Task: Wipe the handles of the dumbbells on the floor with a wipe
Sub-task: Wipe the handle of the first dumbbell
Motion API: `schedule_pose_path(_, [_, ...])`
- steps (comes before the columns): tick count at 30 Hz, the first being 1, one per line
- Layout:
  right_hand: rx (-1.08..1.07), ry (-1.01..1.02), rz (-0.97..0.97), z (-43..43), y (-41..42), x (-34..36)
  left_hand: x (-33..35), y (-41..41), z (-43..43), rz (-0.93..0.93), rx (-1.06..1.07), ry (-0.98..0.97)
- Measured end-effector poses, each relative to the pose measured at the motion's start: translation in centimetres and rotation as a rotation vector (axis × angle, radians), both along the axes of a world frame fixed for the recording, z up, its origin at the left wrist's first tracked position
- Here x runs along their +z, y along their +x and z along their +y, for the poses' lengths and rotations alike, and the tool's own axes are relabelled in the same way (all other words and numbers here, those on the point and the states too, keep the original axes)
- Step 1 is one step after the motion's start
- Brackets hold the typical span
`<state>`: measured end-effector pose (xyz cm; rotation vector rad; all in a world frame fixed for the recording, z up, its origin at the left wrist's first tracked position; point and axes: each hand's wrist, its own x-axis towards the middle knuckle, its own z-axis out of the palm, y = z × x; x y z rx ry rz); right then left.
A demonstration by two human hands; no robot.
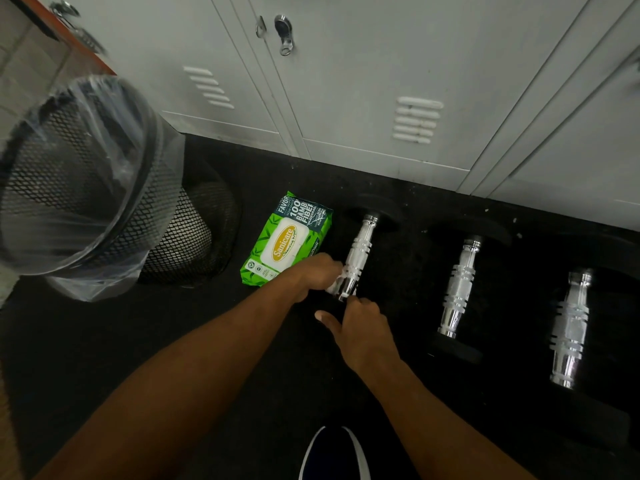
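Step in hand: as I judge it, wiping the first of three handles, working at its near end.
Left hand (313, 271): my fingers are bunched round a crumpled white wipe (334, 286), which I press against the side of the ribbed chrome handle (360, 251).
Right hand (360, 327): my thumb sticks out to the left and my fingers bend down at the near end of the same bar. The black head there is lost against the floor, so I cannot tell whether I grip it or only rest on it.
Leftmost black-headed dumbbell (375, 211): lies on the black rubber floor (207, 323) with its far head close to the floor's far edge, under the grey metal lockers (346, 81).
Middle dumbbell handle (459, 285): bare chrome, apart from both hands.
Rightmost dumbbell handle (571, 323): bare chrome, nearest the floor's right edge.
Green pack of wipes (287, 237): flat on the floor just beside the leftmost dumbbell, lid closed.
Black mesh bin with a clear plastic liner (86, 174): stands towards the floor's left edge.
Next move, my guess: draw the wipe along the bar to its far end, turning it round the ribs, with my right hand steadying the weight so it cannot roll. After that come the middle handle and the rightmost one.
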<state>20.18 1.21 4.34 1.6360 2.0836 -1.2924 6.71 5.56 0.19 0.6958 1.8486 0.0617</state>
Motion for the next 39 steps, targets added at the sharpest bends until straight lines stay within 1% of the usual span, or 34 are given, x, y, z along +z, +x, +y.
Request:
schedule_pose_path(4, [-0.004,-0.002,0.011,0.0,-0.1,0.0,0.2,1.1,1.1,-0.023,0.203,0.048])
schedule_pose_path(7, [0.001,0.000,0.000,0.0,0.0,0.0,0.5,1.5,2.4,-0.118,0.330,0.085])
schedule_pose_path(11, [0.035,0.020,-0.025,0.1,0.0,0.1,1.6,2.3,4.4,-0.187,0.471,0.167])
schedule_pose_path(14, [0.045,0.012,-0.040,0.2,-0.1,0.2,1.9,2.6,5.4,-0.213,0.533,0.208])
schedule_pose_path(18, [0.046,0.009,-0.043,0.2,-0.1,0.3,2.5,2.8,5.3,-0.185,0.582,0.265])
schedule_pose_path(21, [0.035,-0.004,-0.041,0.2,-0.1,0.2,2.1,2.9,4.2,-0.175,0.539,0.258])
schedule_pose_path(24, [0.021,-0.012,-0.034,0.2,0.0,0.2,2.2,2.7,2.7,-0.136,0.389,0.196])
schedule_pose_path(28, [-0.012,-0.033,-0.016,0.0,-0.2,0.0,3.1,2.2,0.5,-0.093,0.268,0.152])
schedule_pose_path(32, [-0.020,-0.024,-0.005,-0.1,-0.3,0.2,3.7,1.2,-1.0,-0.042,0.032,0.137])
schedule_pose_path(35, [0.012,-0.038,-0.035,0.1,-0.4,0.3,3.6,0.6,-1.4,-0.023,0.022,0.154])
schedule_pose_path(37, [0.032,-0.063,-0.043,0.4,-0.4,0.3,3.6,0.5,-1.7,0.035,0.022,0.171])
schedule_pose_path(39, [0.093,-0.078,-0.072,0.8,-0.2,0.8,4.4,0.7,-1.8,0.109,-0.028,0.199])
